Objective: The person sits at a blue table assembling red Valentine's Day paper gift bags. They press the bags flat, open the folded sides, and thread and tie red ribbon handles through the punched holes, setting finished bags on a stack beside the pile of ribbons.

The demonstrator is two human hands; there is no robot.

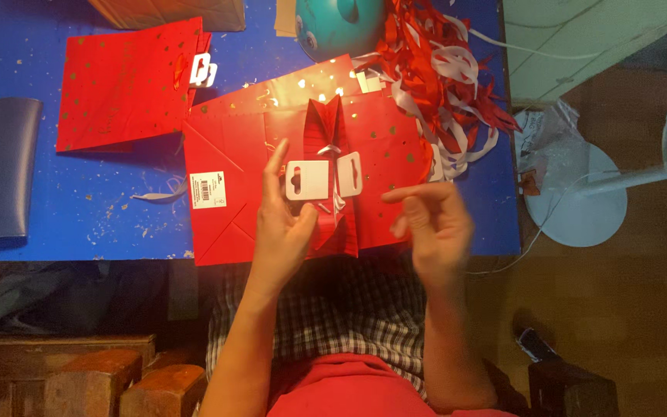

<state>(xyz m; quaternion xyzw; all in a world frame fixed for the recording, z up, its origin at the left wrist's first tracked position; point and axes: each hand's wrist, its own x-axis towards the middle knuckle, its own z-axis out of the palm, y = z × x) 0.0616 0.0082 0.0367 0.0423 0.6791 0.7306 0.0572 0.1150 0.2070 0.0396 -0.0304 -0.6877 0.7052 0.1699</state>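
Blue table (102, 216): flat red gift bag (225, 170), long axis crosswise. My left hand (283, 224) pinched its white hang tag (306, 179); right hand (430, 224) (blurred) hovered beside, fingers loosely apart, empty.

You're sitting at a home craft corner. The blue worktop (117, 224) is littered with scraps, red gift bags (125, 81) and tangled ribbons (441, 77). A white standing fan (658, 162) stands on the brown floor (642, 309) beside you.
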